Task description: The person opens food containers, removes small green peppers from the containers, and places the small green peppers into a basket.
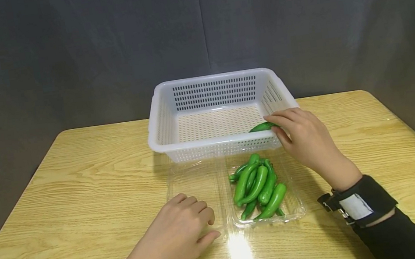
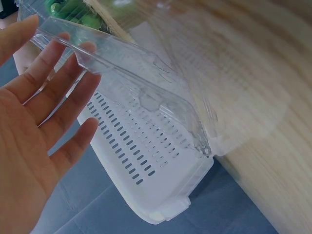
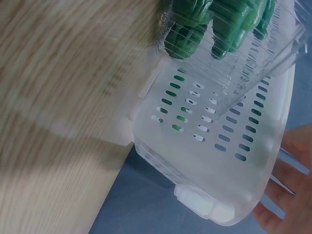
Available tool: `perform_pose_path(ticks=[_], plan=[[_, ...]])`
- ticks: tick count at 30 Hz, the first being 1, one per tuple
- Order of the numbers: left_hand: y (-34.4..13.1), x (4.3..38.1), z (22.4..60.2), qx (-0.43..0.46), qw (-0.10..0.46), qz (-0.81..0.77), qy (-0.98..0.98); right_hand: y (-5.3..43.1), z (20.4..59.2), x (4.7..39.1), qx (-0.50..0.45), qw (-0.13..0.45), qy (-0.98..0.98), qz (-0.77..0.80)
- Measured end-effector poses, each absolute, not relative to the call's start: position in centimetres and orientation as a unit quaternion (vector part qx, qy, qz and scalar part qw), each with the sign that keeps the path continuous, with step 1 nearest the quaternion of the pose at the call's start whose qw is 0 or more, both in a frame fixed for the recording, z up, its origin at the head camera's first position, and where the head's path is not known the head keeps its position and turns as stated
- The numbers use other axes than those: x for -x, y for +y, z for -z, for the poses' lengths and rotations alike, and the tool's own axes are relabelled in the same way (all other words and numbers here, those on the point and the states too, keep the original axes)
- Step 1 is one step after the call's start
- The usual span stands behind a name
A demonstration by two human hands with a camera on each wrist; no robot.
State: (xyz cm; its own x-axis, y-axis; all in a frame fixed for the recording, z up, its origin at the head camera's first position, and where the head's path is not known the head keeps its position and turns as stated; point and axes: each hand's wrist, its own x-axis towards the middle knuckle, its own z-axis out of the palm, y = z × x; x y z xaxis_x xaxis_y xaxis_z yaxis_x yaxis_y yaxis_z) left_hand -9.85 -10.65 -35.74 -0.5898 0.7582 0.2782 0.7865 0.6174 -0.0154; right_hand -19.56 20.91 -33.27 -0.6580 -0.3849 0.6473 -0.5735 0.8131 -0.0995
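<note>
My right hand (image 1: 304,136) is at the front right corner of a white slotted plastic basket (image 1: 155,123). Between its thumb and fingers it pinches a green chili pepper (image 1: 262,126), whose tip shows just inside the rim. In the right wrist view, the fingers (image 3: 278,195) reach past the basket's edge and the pepper is hidden. My left hand (image 1: 177,229) hovers by the bare half of a clear plastic clamshell box (image 1: 198,179), fingers loosely bent and holding nothing; whether it touches the plastic I cannot tell. Several green peppers (image 1: 257,184) lie piled in the box's right half.
The wooden table (image 1: 91,181) extends to both sides of the box and basket. A dark grey cloth wall (image 1: 101,51) stands right behind the table. The basket's front wall stands close against the box's far edge.
</note>
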Motion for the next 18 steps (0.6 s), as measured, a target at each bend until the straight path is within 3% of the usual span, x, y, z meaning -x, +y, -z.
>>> perform_pose_path(ticks=[18], plan=[[-10.65, 9.86, 35.74, 0.434, 0.131, 0.053, -0.89, 20.94, 33.39, 19.56, -0.276, 0.323, -0.891, -0.157]])
